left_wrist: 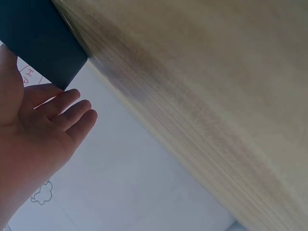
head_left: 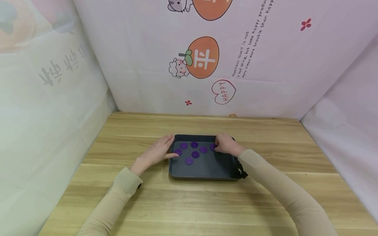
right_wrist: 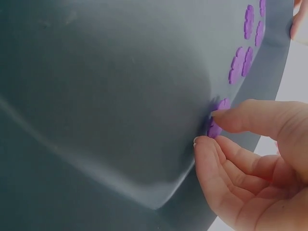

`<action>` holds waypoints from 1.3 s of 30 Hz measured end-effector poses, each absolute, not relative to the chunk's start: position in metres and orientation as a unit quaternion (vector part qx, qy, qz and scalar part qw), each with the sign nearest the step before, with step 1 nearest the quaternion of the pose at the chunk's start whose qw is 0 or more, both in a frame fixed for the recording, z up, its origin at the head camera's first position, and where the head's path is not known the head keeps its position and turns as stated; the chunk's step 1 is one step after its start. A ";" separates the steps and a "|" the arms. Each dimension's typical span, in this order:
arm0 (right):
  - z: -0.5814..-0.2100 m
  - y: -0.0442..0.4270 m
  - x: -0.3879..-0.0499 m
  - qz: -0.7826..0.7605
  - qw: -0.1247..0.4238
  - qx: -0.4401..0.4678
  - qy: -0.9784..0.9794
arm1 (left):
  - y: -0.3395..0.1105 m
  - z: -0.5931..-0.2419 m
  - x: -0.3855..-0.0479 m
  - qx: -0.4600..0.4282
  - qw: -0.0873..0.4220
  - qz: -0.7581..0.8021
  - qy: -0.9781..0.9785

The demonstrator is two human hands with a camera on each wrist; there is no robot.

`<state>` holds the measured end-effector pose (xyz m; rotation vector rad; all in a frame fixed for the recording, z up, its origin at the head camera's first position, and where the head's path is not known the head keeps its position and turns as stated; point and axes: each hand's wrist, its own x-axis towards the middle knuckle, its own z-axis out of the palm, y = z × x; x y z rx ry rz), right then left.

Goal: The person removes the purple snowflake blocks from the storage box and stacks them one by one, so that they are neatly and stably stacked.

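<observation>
A dark grey rectangular tray (head_left: pixel 206 168) lies on the wooden table, with several purple notched plastic discs (head_left: pixel 195 154) spread flat over its left and back part. My left hand (head_left: pixel 156 150) holds the tray's back left corner, thumb reaching over the rim and fingers along the outer wall. In the left wrist view, those fingers (left_wrist: pixel 72 110) sit slightly bent at the tray corner. At the back right inside the tray, my right hand (head_left: pixel 227 144) pinches one purple disc (right_wrist: pixel 219 120) between thumb and fingertips. That disc stands near the tray wall, partly hidden by the fingers.
The wooden table (head_left: pixel 200 209) extends around the tray on all sides. White printed cloth (head_left: pixel 153 82) hangs behind the table, and further cloth walls stand left and right. A black strap-like piece (head_left: pixel 242 172) shows at the tray's front right corner.
</observation>
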<state>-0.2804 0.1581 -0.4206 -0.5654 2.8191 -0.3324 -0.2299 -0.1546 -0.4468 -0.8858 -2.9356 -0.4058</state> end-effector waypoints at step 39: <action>-0.401 0.193 -0.269 -0.145 0.063 -0.209 0.965 | -0.156 -0.448 -0.230 -0.284 0.016 -0.140 -0.948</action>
